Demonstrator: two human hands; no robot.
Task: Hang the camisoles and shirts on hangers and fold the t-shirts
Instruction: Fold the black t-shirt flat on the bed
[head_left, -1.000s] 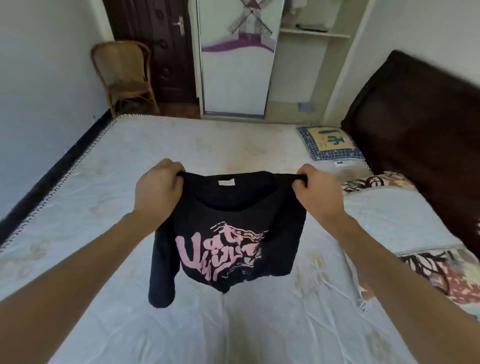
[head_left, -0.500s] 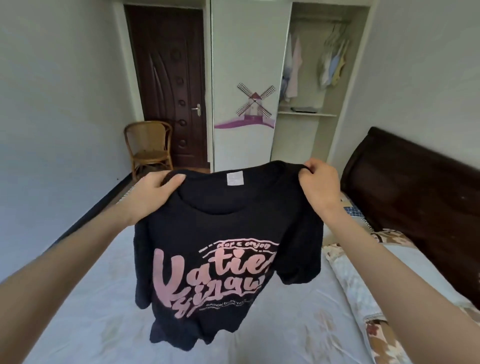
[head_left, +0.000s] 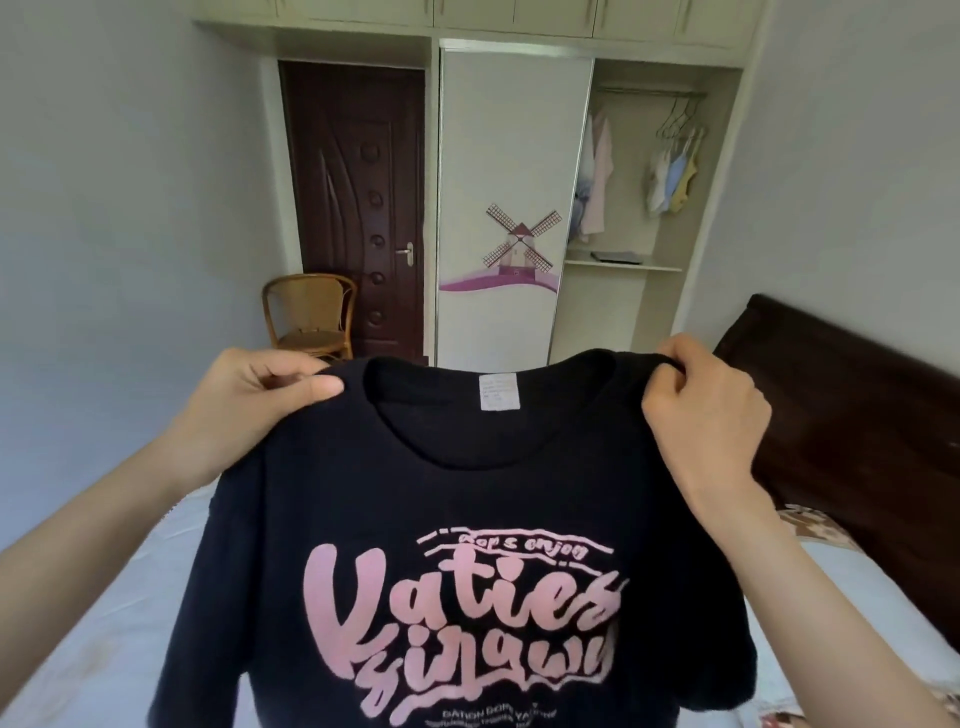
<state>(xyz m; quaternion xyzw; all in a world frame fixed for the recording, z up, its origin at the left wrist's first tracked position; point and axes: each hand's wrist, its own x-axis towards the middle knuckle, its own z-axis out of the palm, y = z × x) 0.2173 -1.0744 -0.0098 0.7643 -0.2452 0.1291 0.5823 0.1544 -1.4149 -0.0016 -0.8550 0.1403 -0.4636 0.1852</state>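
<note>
Two hands hold one black t-shirt up at chest height over the pale bed, print side toward the camera. The left hand pinches the left shoulder seam between thumb and fingers; the right hand clenches a bunched bit of the right shoulder. The cloth looks light and limp, draping freely, so the shoulder seams seem the best places to grip. In the open wardrobe, what are probably camisoles hang.
</note>
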